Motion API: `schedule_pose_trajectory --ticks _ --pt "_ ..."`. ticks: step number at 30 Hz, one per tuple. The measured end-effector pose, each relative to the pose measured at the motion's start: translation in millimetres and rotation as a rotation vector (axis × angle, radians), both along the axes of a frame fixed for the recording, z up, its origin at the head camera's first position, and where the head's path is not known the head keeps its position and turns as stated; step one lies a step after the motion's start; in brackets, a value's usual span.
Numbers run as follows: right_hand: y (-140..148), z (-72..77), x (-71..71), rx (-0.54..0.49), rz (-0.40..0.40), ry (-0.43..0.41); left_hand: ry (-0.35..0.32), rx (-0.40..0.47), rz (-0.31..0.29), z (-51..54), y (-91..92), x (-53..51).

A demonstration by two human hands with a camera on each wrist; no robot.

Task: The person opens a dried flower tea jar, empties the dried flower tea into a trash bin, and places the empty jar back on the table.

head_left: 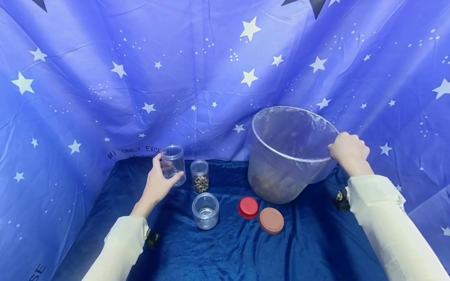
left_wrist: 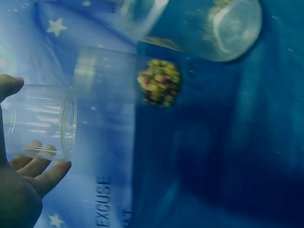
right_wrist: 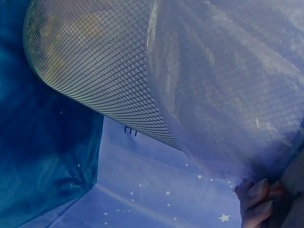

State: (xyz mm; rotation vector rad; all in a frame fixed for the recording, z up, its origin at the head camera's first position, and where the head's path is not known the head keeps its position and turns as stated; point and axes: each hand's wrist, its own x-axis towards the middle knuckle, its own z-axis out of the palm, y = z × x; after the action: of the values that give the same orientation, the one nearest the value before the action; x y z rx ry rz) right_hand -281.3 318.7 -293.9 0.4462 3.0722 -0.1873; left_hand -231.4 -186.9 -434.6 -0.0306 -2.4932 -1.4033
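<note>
In the head view my left hand (head_left: 159, 183) grips a clear, lidless jar (head_left: 174, 166) between thumb and fingers, above the cloth. The left wrist view shows the same jar (left_wrist: 40, 121) with the thumb on one side and fingers (left_wrist: 52, 178) on the other. My right hand (head_left: 349, 150) grips the rim of a mesh bin (head_left: 274, 179) lined with a clear bag; the bin leans slightly. Its mesh wall (right_wrist: 109, 61) and the bag (right_wrist: 223, 85) fill much of the right wrist view, where fingertips (right_wrist: 259, 199) hold the bag's edge.
Left of the bin stand a jar with dried buds (head_left: 200, 181) and a shorter clear jar (head_left: 205, 212). A red lid (head_left: 248, 207) and an orange-brown lid (head_left: 271, 221) lie before the bin on blue cloth (head_left: 225, 253). Star-printed fabric (head_left: 197, 78) hangs behind.
</note>
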Motion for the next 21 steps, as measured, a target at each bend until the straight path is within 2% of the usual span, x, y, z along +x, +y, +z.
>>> schedule_pose_trajectory --ticks 3,13,21 --pt "0 0.2 -0.2 0.001 -0.006 -0.005 -0.025 -0.021 0.010 -11.0 -3.0 1.5" --pt "-2 0.1 0.2 -0.006 -0.008 -0.016 -0.065 -0.035 0.031 -36.9 -7.4 4.8" --pt "0 -0.2 -0.8 0.001 -0.004 0.007 -0.117 -0.056 0.031 -60.9 -7.3 9.9"
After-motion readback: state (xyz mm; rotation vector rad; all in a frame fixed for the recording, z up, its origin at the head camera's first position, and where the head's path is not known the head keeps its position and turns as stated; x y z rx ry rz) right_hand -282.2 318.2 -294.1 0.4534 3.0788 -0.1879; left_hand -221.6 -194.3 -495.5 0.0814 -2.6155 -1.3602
